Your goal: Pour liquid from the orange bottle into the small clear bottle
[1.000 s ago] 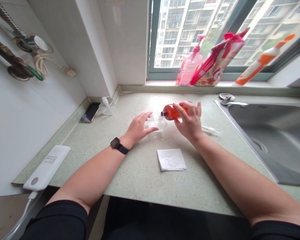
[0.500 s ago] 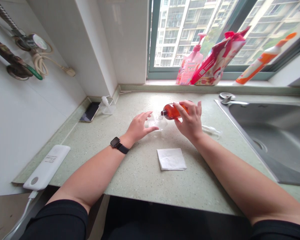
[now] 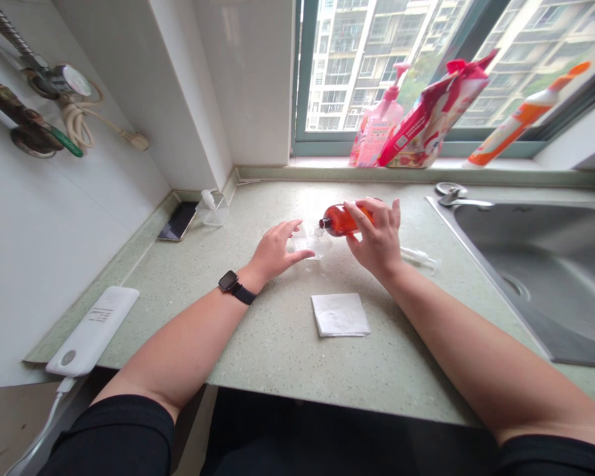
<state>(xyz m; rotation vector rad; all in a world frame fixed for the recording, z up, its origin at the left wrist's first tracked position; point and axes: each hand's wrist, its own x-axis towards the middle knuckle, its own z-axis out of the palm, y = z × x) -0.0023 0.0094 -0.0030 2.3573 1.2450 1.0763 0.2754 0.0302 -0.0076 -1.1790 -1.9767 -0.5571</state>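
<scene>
My right hand (image 3: 377, 238) grips an orange-red bottle (image 3: 338, 220) and holds it tipped on its side, its dark neck pointing left. Just under that neck is the mouth of a clear plastic bottle (image 3: 320, 247), which is see-through and hard to outline. Thumb and fingers of my left hand (image 3: 276, 250) curve around the clear bottle's left side and hold it on the counter. Whether liquid is running between the two necks I cannot tell. Nearer to me lies a folded white paper tissue (image 3: 340, 315). A clear plastic piece (image 3: 420, 258), partly behind my right wrist, rests on the counter.
A clear pump top (image 3: 211, 208) and a phone (image 3: 178, 221) are at the back left. A white power bank (image 3: 93, 330) with a cable lies at the left edge. The steel sink (image 3: 550, 277) is on the right. Bottles and a red pouch (image 3: 436, 116) line the windowsill.
</scene>
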